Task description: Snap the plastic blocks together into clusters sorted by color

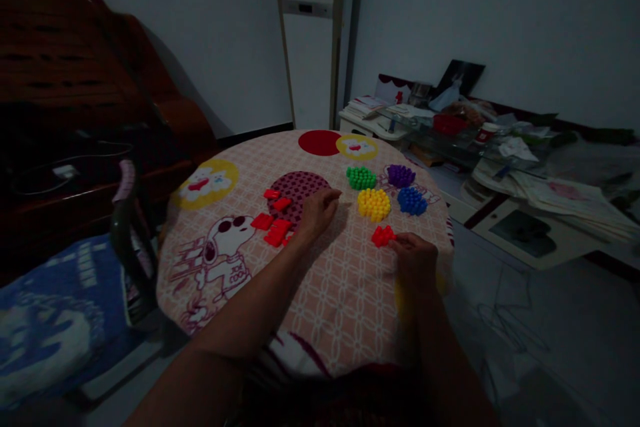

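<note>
A: Where is the red cluster (pixel 383 235), pls?

B: On the cloth-covered worktop (pixel 345 307), R side, at the fingertips of the R hand (pixel 416 260). It lies nearer to the person than the other heaps, prob. so that the reach is short.

A: And the R grip?

B: Narrow, touching the cluster's edge. If one pc. is pinched there, I cannot tell.

A: What abt the L hand (pixel 320 210)?

B: Its fingers are curled, w/ the inside hidden, so I can't tell if its grip holds sth. The flat red pcs (pixel 276 232) lie beside its wrist, well apart from the cluster, maybe to keep the two kinds separate.

A: Why four more heaps?

B: Green heap (pixel 361 178), purple heap (pixel 401 176), yellow heap (pixel 373 205), blue heap (pixel 412 201): one colour each, I suppose so they don't mix.
</note>
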### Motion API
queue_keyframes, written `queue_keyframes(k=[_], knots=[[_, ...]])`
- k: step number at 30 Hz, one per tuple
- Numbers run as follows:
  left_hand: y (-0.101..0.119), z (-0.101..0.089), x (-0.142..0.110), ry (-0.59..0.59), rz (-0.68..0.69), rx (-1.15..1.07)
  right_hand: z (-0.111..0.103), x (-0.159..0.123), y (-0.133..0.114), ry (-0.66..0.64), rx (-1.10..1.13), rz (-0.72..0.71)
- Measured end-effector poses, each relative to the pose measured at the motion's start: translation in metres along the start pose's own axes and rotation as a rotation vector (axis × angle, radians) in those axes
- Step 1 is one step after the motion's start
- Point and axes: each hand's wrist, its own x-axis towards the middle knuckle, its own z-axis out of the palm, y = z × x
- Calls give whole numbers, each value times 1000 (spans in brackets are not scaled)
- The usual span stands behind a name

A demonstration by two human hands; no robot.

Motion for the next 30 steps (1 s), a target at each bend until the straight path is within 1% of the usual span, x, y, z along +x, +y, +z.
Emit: queue_keyframes(k=[2,4,7,10,12,14,16,19,21,22,25,27,30], knots=[[-1,2,-1,-10,0,20,-1,0,1,-14,-19,-9],[-2,2,0,-20,4,51,-2,-1,3,-23,-9,16],[-10,-7,7,10,-14,127,-3,-1,4,-21,46,81],[-29,-31,15,105,-98,267,-5,-1,4,-3,28,89],[-47,-52,17,174,-191,383,-6,-1,4,24,-17,93],[-67,-70,16,204,-292,479,-6,-1,4,45,-36,109],[-84,-84,14,178,-401,536,-6,-1,3,49,-37,106],[-98,-91,11,40,-478,585,-4,-1,1,68,-40,87],[-101,-90,12,-9,-482,612,-3,-1,1,85,-23,96],[-101,-89,13,-6,-481,622,-2,0,1,86,-12,103],[-100,-87,15,43,-481,617,-1,1,4,75,13,111],[-98,-90,15,66,-500,574,-1,2,6,75,46,108],[-89,-97,18,144,-495,488,-2,0,6,126,106,112]])
